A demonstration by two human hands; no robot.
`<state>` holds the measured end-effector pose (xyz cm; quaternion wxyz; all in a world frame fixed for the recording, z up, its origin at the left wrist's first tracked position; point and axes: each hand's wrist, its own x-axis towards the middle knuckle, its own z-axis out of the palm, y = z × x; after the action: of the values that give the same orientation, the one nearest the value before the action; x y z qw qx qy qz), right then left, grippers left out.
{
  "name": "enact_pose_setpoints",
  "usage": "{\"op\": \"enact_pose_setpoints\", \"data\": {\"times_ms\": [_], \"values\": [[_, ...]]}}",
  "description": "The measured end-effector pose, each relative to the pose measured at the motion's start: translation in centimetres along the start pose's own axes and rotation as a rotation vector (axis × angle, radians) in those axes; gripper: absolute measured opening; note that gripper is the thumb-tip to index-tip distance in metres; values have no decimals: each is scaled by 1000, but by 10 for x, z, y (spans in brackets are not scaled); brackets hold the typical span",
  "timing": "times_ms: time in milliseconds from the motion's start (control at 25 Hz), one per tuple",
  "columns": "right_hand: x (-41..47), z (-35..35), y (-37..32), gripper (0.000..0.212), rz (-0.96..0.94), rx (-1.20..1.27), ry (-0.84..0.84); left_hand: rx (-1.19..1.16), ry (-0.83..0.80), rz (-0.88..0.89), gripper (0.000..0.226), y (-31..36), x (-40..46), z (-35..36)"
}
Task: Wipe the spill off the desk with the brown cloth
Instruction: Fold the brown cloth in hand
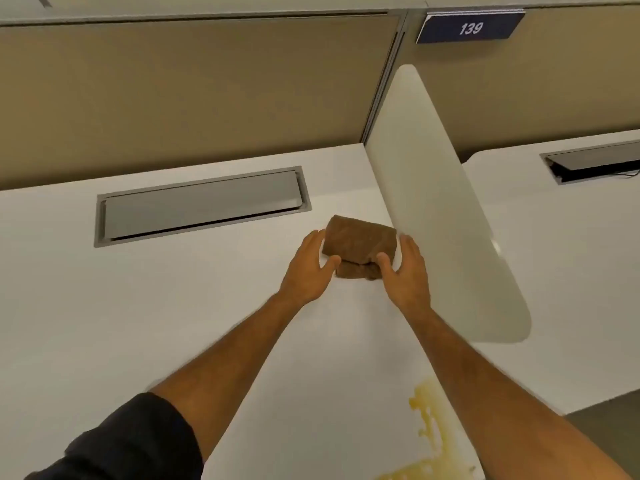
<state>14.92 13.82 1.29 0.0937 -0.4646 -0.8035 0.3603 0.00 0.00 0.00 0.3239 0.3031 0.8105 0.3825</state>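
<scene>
Brown cloth (360,242): folded, between both hands, far from spill (427,420)
Grip: left hand (308,268), right hand (407,271) open, flanking it

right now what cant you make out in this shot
Head view only:
- Yellow spill: its near end is cut off by the bottom edge, part hidden under the right forearm.
- Brown cloth: whether the left hand and right hand grip it or merely touch it.
- Desk: the surface beneath the cloth.
</scene>
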Motion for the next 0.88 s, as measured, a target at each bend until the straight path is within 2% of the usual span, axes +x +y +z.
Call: {"op": "enact_pose_setpoints", "data": {"times_ms": [80,200,320,360,520,720,880], "values": [[16,13,5,64,184,174,144,-109,47,-83,68,-5,22,7],[33,34,10,65,358,298,124,-193,30,-201,73,-12,49,18],[46,45,14,69,451,386,108,-212,13,-189,72,-17,59,29],[49,48,17,65,480,402,96,-196,23,-176,70,-18,61,32],[46,51,23,25,604,622,7,-223,38,-171,64,-20,59,32],[23,23,1,22,550,885,-80,-311,-40,-234,68,-16,24,18],[-8,-9,-28,33,413,821,-170,-164,-9,-183,87,-3,-26,-9]]}}
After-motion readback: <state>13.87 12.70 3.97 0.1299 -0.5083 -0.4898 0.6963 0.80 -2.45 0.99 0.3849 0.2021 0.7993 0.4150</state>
